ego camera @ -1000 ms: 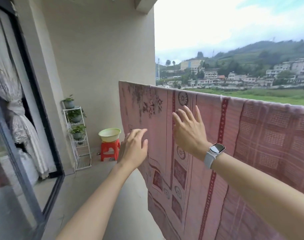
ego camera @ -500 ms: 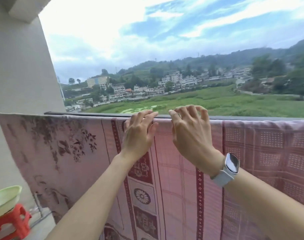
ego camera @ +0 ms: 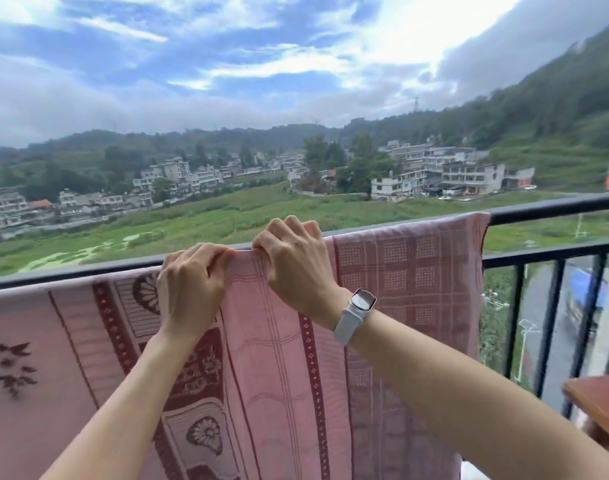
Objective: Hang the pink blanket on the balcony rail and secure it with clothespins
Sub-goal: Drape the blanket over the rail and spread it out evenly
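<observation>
We look out from a balcony under a bright sky (ego camera: pixel 226 64) of blue patches and white cloud filling the upper half of the frame. Below it, wooded hills (ego camera: pixel 538 109) rise toward the upper right. Pale houses (ego camera: pixel 434 171) cluster across the middle, with a green field (ego camera: pixel 209 220) in front. At the right edge, dark upright bars (ego camera: pixel 552 320) stand before a road, and a brown wooden table corner (ego camera: pixel 597 400) juts in lower right.
</observation>
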Available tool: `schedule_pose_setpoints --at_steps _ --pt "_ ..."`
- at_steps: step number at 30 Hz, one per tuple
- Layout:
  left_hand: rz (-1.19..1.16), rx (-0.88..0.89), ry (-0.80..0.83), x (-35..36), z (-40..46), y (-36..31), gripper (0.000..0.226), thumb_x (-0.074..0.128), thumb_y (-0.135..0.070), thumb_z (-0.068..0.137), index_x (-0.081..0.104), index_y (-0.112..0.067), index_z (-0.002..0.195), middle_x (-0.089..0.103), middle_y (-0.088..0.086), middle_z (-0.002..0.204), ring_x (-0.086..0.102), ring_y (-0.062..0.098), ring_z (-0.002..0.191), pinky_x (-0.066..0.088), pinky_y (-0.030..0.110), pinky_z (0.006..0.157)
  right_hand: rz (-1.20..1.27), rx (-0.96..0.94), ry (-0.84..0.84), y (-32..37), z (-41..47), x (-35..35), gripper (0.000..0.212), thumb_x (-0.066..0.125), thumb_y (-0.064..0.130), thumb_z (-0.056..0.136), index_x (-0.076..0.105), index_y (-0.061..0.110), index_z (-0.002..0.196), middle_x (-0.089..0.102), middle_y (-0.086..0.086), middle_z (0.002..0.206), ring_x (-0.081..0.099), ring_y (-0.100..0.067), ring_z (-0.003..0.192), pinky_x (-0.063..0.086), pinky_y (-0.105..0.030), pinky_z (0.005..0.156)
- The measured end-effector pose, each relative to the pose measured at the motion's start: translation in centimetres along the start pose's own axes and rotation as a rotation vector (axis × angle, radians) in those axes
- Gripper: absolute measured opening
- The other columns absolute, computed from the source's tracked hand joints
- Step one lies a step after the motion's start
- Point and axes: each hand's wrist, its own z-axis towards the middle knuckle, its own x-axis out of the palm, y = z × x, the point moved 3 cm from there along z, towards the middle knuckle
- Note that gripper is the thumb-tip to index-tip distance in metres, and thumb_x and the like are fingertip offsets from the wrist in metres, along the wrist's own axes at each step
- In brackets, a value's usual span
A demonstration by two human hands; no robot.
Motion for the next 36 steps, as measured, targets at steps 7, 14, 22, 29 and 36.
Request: schedule_pose_setpoints --at_steps 7,14,22,29,36 --pt "0.023 0.042 0.098 -1.4 -0.4 3.4 0.028 0.051 -0.029 0.087 0.062 -0.015 0.110 0.068 0.010 0.108 0.059 0.028 0.104 0.027 0.046 0.103 -0.068 0.066 0.034 1.0 -1.1 1.1 0.021 0.050 0.019 0.084 0.065 0.012 0.097 0.064 -0.006 0.097 0.057 -0.025 0.092 0.042 -0.044 0.086" --pt "0.167 0.172 0.110 -3.7 -0.8 8.7 0.054 0.029 -0.052 0.089 0.063 -0.012 0.102 0.069 0.007 0.098 0.061 0.028 0.090 0.018 0.031 0.096 -0.154 0.008 0.119 2.8 -1.5 3.2 0.040 0.034 0.029 0.088 0.057 0.011 0.116 0.067 -0.005 0.099 0.061 -0.025 0.089 0.042 -0.039 0.086" --pt "0.199 0.029 0.077 -7.6 -1.0 14.3 0.052 0.026 -0.046 0.088 0.062 -0.012 0.106 0.067 0.009 0.106 0.057 0.030 0.099 0.022 0.039 0.096 -0.197 0.043 0.117 5.3 -0.6 4.5 0.045 0.030 0.031 0.087 0.055 0.009 0.117 0.065 -0.006 0.103 0.059 -0.023 0.099 0.022 -0.056 0.107" --pt "0.284 0.089 0.172 -9.0 -1.3 17.4 0.050 0.022 -0.042 0.090 0.056 -0.014 0.113 0.064 0.007 0.109 0.054 0.030 0.104 0.026 0.042 0.097 -0.172 -0.082 0.194 12.0 0.4 9.2 0.050 0.030 0.032 0.083 0.047 0.011 0.125 0.061 -0.007 0.106 0.057 -0.025 0.098 0.035 -0.050 0.100" --pt "0.364 0.026 0.212 -12.6 -1.3 22.8 0.046 0.024 -0.037 0.090 0.049 -0.017 0.123 0.057 0.006 0.123 0.046 0.027 0.119 0.016 0.044 0.108 -0.264 0.020 0.164 12.6 0.1 10.0 0.048 0.041 0.032 0.085 0.045 0.009 0.126 0.057 -0.009 0.110 0.053 -0.029 0.105 0.024 -0.053 0.107"
